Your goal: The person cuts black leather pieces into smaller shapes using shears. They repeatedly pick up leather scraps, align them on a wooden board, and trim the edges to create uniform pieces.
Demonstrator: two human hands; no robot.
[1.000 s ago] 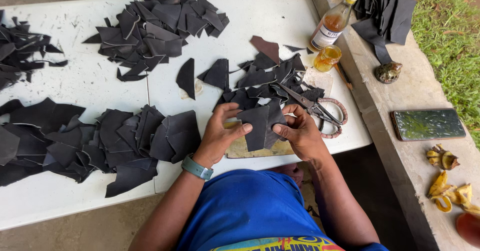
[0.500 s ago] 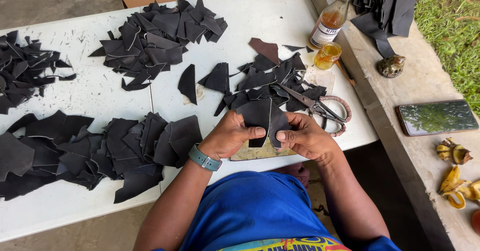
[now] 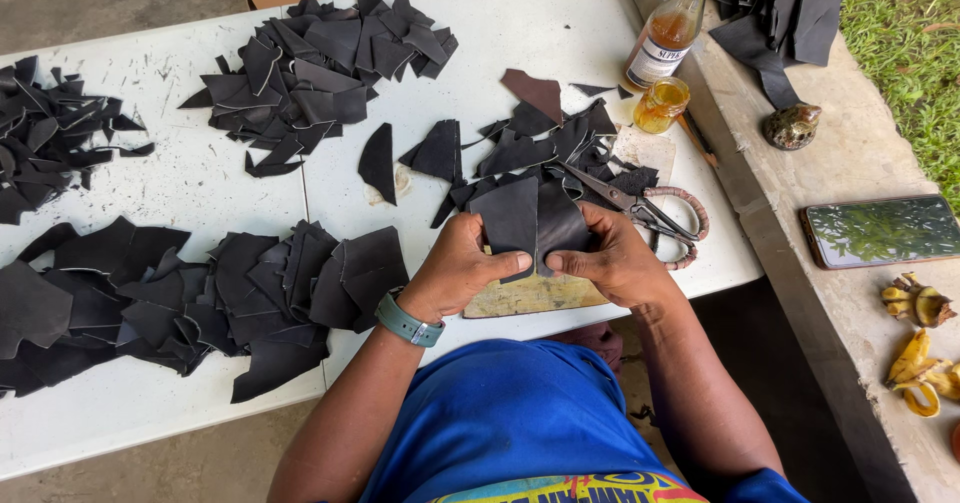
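My left hand [image 3: 462, 267] and my right hand [image 3: 612, 259] hold black leather pieces [image 3: 530, 221] between them, thumbs pressed on the front, just above a worn wooden board [image 3: 525, 297] at the table's near edge. The pieces overlap side by side and stand almost upright. A teal watch band [image 3: 408, 322] wraps my left wrist. Scissors [image 3: 640, 211] with wrapped handles lie just right of my right hand, on a small heap of black leather scraps [image 3: 545, 143].
Piles of black leather pieces lie on the white table [image 3: 200, 183]: one at back centre [image 3: 320, 63], one at far left [image 3: 50, 143], one at front left [image 3: 200, 293]. A bottle [image 3: 668, 31], a small jar [image 3: 661, 104], a phone [image 3: 880, 231] and banana peels [image 3: 920, 353] sit right.
Both hands lifted the leather pieces off the board and brought them together, more upright, between the thumbs. The view also shifted slightly.
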